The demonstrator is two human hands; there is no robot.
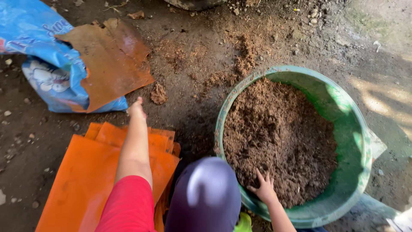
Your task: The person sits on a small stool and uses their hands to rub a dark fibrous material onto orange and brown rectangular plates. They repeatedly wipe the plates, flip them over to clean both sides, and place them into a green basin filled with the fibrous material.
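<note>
My left hand (136, 109) stretches forward from a red sleeve, over a stack of orange plastic bags (86, 176). It ends at the lower edge of a blue printed sack (47, 64). Its fingers are turned away from me, so their grip is hidden. My right hand (262, 187) lies with fingers spread on brown crumbly soil (279, 137) inside a round green basin (362, 141), near its front rim. A rounded purple shape (206, 193), probably my knee, sits between my arms.
A soil-stained orange sheet (111, 60) lies across the blue sack. A small clump of soil (159, 93) and loose soil lie on the dirt ground between sack and basin. Pebbles (313, 15) lie at the far right, and a dark round object (193, 3) shows at the top edge.
</note>
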